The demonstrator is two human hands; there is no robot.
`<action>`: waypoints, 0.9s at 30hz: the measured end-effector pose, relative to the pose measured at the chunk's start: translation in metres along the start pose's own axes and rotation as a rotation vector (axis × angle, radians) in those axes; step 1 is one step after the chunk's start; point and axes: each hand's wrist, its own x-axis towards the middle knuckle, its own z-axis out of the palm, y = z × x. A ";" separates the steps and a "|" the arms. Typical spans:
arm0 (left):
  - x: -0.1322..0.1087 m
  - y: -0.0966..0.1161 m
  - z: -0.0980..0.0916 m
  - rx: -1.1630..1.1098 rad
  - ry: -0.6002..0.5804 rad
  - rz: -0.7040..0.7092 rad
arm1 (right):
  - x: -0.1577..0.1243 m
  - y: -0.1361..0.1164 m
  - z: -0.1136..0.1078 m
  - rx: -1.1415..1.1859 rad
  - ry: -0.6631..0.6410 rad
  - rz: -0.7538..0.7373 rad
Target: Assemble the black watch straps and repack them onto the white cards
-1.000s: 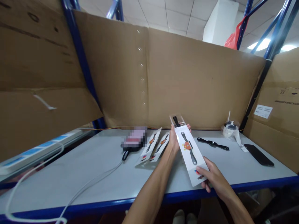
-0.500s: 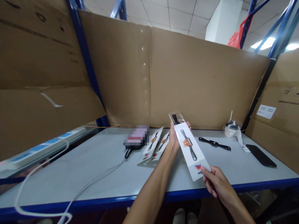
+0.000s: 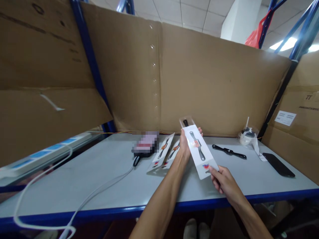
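A white printed card (image 3: 198,149) with a picture of a spokeshave lies tilted between my hands above the table. Beyond its top edge shows a clear plastic shell (image 3: 189,120) with a black spokeshave handle (image 3: 185,122) in it; the rest is hidden behind the card. My left hand (image 3: 184,142) supports the shell and card from behind, fingers curled round the far side. At the card's lower end, my right hand (image 3: 223,181) pinches the corner between thumb and fingers. A loose black spokeshave (image 3: 229,152) rests on the table to the right.
Two packaged spokeshaves (image 3: 163,151) lean beside my left forearm. Behind them is a blurred-out device (image 3: 146,144) with a cable. At right are a black phone-like slab (image 3: 278,164) and a plastic-wrapped cup (image 3: 248,136). Cardboard walls (image 3: 211,83) enclose the grey table (image 3: 112,196).
My right hand and the card's lower end have shifted up and left. Less of the black handle shows past the card's top edge. My left hand stays nearly in place.
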 end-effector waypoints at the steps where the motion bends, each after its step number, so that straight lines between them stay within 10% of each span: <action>1: -0.001 -0.001 0.001 0.001 0.000 -0.003 | 0.005 -0.003 0.001 -0.005 0.002 -0.010; 27: -0.002 -0.009 0.011 -0.005 -0.061 -0.025 | 0.080 -0.024 -0.017 -0.559 0.110 -0.490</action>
